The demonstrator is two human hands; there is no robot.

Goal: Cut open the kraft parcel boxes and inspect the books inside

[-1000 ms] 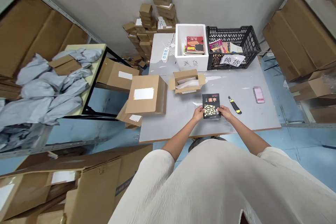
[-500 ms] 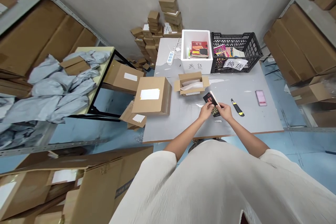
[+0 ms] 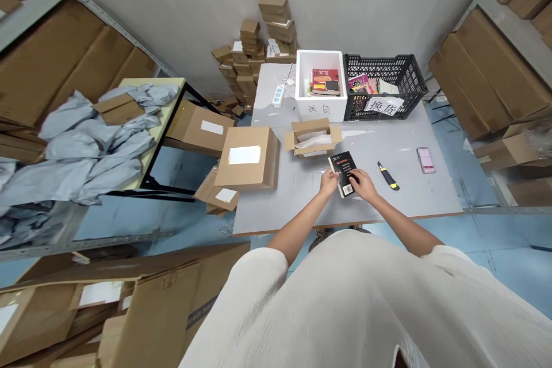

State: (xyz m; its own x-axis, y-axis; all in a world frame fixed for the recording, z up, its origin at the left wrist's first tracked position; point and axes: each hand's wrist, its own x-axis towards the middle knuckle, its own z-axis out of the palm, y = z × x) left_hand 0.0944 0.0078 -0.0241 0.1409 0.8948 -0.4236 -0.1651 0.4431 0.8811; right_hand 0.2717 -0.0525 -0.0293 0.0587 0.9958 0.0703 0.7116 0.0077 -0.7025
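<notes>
A black book (image 3: 345, 168) is held over the grey table, its back cover with a white barcode facing up. My left hand (image 3: 329, 182) pinches its left edge. Around its right edge closes my right hand (image 3: 363, 185), the thumb lying on the cover. Just beyond the book stands a small open cardboard box (image 3: 314, 138) with white packing material inside. A yellow and black utility knife (image 3: 388, 176) lies to the right of my right hand.
On the table (image 3: 297, 207) stand a closed carton (image 3: 246, 159), a white foam box (image 3: 321, 108) and a black crate (image 3: 385, 104), both holding books. A pink blurred item (image 3: 426, 160) lies at right. Grey parcels (image 3: 95, 144) cover a side table; shelves with cartons flank both sides.
The book has been turned over: it was tilted between both hands, and now its back cover faces up. My hands have moved slightly apart to its two sides.
</notes>
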